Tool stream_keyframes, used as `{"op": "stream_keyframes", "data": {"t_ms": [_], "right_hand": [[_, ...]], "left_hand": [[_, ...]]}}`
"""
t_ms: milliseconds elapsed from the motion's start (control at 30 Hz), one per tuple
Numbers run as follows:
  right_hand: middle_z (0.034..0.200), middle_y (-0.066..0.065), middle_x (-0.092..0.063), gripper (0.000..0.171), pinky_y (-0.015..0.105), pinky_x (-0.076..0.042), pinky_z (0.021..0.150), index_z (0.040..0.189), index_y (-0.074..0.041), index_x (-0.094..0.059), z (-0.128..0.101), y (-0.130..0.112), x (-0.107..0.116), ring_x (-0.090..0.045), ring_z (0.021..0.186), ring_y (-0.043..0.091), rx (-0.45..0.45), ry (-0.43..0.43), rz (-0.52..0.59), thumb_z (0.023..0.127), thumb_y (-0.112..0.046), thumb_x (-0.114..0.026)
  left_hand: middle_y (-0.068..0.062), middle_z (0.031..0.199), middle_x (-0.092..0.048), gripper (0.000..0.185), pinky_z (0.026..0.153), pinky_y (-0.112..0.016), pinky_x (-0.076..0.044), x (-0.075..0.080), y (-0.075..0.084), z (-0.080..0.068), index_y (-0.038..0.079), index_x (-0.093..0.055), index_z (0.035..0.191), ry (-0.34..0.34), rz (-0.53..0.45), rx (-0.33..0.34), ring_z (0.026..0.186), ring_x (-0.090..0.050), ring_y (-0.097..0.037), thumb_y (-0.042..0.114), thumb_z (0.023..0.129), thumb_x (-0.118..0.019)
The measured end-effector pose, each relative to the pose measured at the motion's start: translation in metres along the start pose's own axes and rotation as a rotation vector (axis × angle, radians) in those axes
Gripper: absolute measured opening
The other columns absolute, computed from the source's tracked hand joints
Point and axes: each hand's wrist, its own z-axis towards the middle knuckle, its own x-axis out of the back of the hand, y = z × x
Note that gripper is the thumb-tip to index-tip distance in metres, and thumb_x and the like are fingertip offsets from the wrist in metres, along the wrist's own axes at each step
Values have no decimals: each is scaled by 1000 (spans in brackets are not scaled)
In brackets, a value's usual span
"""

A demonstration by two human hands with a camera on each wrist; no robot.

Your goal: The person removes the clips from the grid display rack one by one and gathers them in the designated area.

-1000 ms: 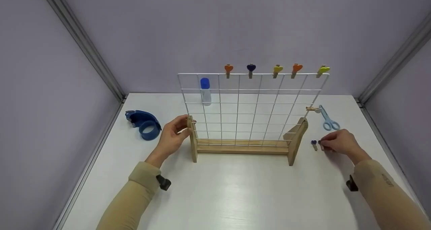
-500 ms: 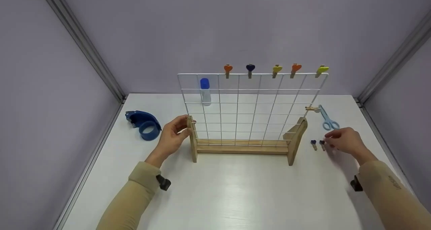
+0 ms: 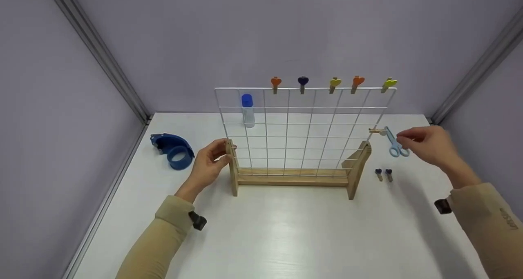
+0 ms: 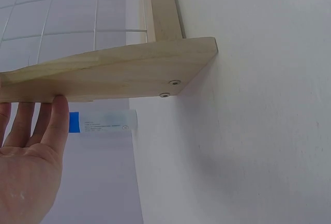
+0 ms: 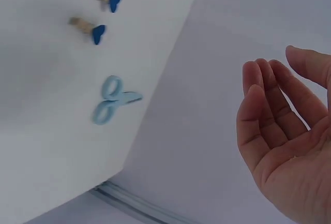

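Observation:
A white wire grid stands in a wooden frame. My left hand holds the frame's left side panel near its top; in the left wrist view, the fingers reach against the panel. My right hand hovers over the light blue scissors with relaxed fingers and nothing between them, as the right wrist view shows. Two small wooden clothespins with dark blue hearts lie side by side on the table below it.
Several heart clothespins, among them an orange one, line the grid's top rail. Another clothespin is clipped to its right edge. Behind the grid stands a blue-capped bottle. A blue tape dispenser lies at left. Walls enclose the table.
My right hand has let go of the right-hand blue-heart clothespin, leaving it beside the other, and risen back and to the right. The left hand keeps its hold on the frame.

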Motion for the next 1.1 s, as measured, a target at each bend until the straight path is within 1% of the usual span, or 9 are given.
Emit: {"op": "stream_keyframes", "data": {"t_ms": [67,200,300,433,600,767,867,1000,1100], "right_hand": [[109,3,-82,44,19,-55,70,136,-1,-78,-3,-17,12,-63,84,0,25,37,23,114,-37,-67],[95,-27,-76,38,16,-52,66,132,-1,-80,-10,-53,40,-64,82,-3,94,151,80,112,-32,-71],[89,-41,-69,33,11,-51,64,128,2,-81,-13,-83,59,-67,80,-10,167,247,115,110,-25,-74],[88,-45,-70,27,3,-52,68,121,5,-83,-15,-126,75,-70,78,-16,270,324,152,106,-16,-77],[90,-46,-70,20,2,-50,75,115,-3,-87,-16,-174,85,-68,82,-16,392,375,109,104,-18,-80],[96,-44,-71,15,4,-49,82,112,-9,-89,-11,-209,81,-67,85,-16,549,377,39,105,-19,-80],[96,-28,-79,14,6,-48,83,112,-10,-89,-8,-229,74,-65,87,-15,634,351,6,104,-17,-80],[103,6,-88,14,7,-49,86,113,-9,-89,-3,-258,60,-64,91,-17,722,304,2,102,-14,-81],[107,9,-88,15,7,-50,88,114,-9,-89,2,-280,48,-68,93,-10,767,258,5,101,-14,-83]], "left_hand": [[-25,143,-75,44,107,-17,-59,-1,-1,0,-2,-65,148,-4,1,1,136,-71,-31,-3,105,-73],[-25,143,-75,44,107,-17,-59,-2,-2,1,-2,-65,149,-11,-1,6,138,-70,-34,-3,106,-73],[-24,143,-75,44,106,-17,-59,-1,-2,1,-1,-65,148,-11,-4,7,137,-70,-31,-3,105,-73],[-27,143,-75,44,105,-16,-60,0,0,1,-5,-64,147,-1,-24,8,135,-71,-29,-6,104,-73],[-28,142,-74,45,104,-16,-59,-1,1,1,-7,-64,147,3,-34,0,137,-69,-38,-7,104,-73],[-28,142,-75,45,104,-15,-59,-1,0,1,-6,-64,147,3,-24,0,137,-69,-41,-7,103,-74],[-28,142,-74,45,104,-15,-59,-1,0,2,-6,-64,148,-6,-28,-1,138,-69,-42,-6,104,-74],[-29,143,-74,45,104,-15,-59,-1,0,2,-5,-64,148,-8,-25,1,139,-68,-43,-5,104,-74],[-29,142,-74,45,104,-15,-59,-1,0,2,-5,-64,148,-5,-21,1,139,-68,-44,-5,104,-74]]}}
